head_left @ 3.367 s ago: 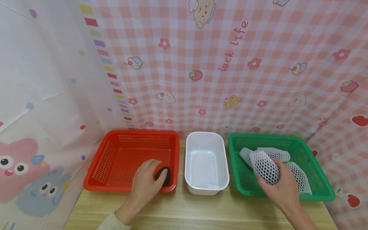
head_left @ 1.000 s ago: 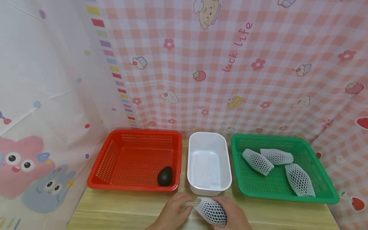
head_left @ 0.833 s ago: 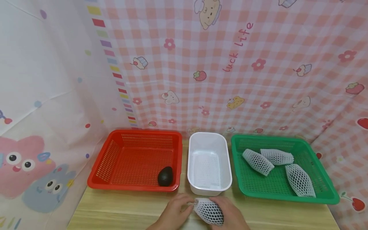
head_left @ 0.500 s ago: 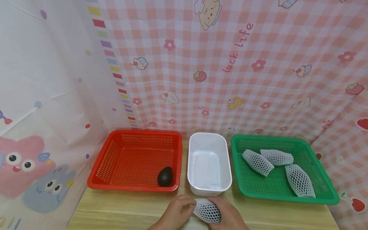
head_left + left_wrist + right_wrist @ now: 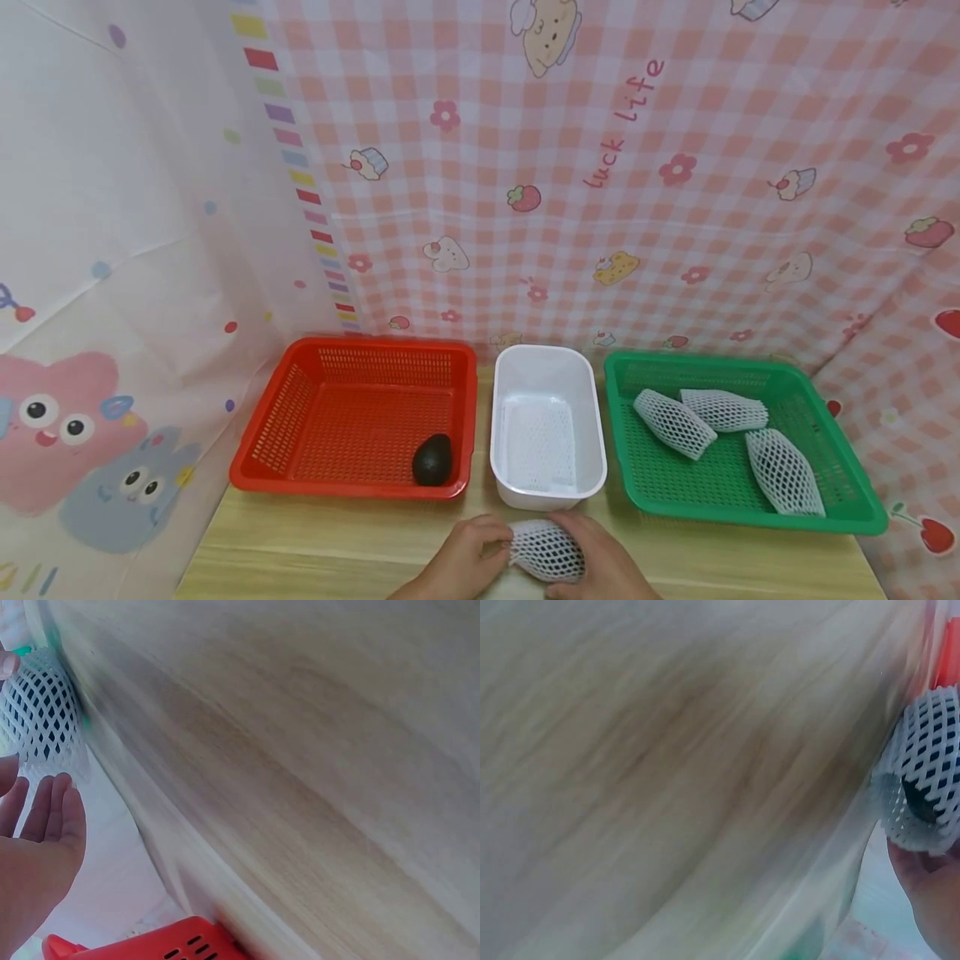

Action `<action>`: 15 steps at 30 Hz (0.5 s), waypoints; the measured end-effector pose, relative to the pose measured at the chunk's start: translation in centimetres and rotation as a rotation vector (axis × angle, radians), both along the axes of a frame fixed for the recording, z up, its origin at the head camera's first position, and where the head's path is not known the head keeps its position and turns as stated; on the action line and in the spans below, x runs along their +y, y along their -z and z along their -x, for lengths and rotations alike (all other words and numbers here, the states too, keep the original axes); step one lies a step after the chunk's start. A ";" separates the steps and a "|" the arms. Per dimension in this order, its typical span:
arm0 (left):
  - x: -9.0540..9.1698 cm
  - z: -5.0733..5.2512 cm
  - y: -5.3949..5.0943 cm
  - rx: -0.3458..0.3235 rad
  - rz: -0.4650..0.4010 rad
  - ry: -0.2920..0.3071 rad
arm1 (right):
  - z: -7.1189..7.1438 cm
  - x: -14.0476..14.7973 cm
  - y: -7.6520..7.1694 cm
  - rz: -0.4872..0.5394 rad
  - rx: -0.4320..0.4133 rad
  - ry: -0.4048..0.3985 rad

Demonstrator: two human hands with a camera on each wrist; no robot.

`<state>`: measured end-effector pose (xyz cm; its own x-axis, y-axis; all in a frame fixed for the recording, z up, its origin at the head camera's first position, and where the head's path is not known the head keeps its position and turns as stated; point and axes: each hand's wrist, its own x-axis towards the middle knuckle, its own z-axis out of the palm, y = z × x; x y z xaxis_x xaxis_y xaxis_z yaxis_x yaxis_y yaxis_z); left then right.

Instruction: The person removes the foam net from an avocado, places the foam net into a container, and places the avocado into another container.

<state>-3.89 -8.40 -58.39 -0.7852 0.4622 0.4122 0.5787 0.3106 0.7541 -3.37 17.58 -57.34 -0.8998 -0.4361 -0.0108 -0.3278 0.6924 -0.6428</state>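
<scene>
At the table's front, the right hand (image 5: 600, 560) grips a dark item in a white foam net (image 5: 551, 552) from its right side. The left hand (image 5: 471, 557) pinches the net's left end between thumb and fingers. In the left wrist view the netted item (image 5: 43, 712) is just beyond the fingertips of the left hand (image 5: 41, 855). The right wrist view shows the net (image 5: 930, 765) loose at one end, dark surface visible inside, with the right hand (image 5: 937, 900) beneath it.
A red basket (image 5: 345, 486) at the left holds a dark avocado (image 5: 432, 460). A white bin (image 5: 547, 493) stands in the middle. In the green basket (image 5: 750, 518) at the right lie three netted items (image 5: 675, 423). A patterned cloth hangs behind.
The right hand has brought the netted item from the green basket to the table's front. The left hand has left the avocado in the red basket and now pinches the net's end.
</scene>
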 end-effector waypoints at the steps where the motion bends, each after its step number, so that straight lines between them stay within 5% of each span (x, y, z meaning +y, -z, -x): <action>1: 0.0 0.0 0.0 -0.006 0.004 0.002 | 0.0 0.1 -0.1 0.008 -0.018 0.009; 15: 0.3 -0.2 -0.5 -0.126 0.066 0.014 | -0.1 1.4 0.1 0.043 -0.116 0.023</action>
